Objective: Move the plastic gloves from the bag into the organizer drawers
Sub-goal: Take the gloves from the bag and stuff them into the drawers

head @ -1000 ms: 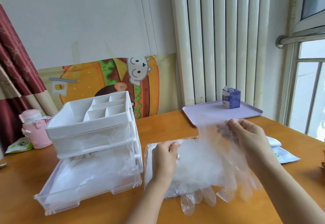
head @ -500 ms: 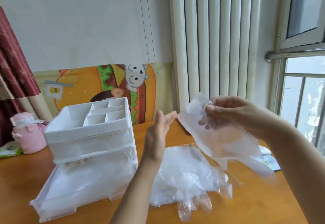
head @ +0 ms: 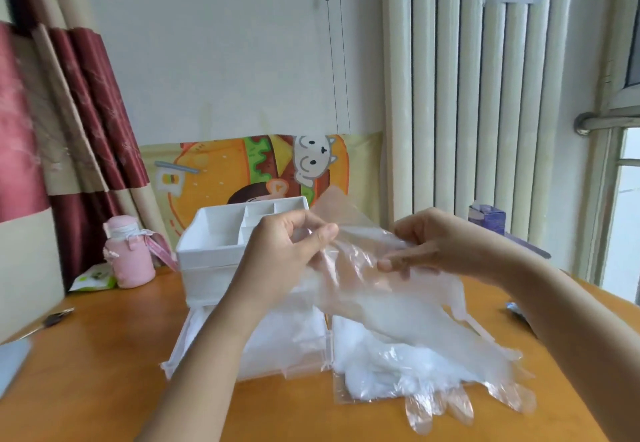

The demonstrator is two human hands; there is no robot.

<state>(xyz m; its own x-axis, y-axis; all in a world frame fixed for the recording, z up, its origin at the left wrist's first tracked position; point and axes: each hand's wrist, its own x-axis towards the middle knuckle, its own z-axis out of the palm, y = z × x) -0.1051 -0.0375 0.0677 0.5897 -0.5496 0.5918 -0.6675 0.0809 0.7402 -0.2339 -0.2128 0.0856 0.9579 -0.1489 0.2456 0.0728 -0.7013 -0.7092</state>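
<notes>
Head view: both forearms reach forward, raised above the table point(head: 104, 372). The left grip point(head: 291, 251) pinches a clear plastic glove point(head: 381, 289) between thumb and curled fingers; the right grip point(head: 436, 247) pinches it alongside. Below the grips lie the bag point(head: 341, 396) of gloves and the organizer point(head: 207, 254) with its bottom drawer point(head: 277, 348) open
</notes>
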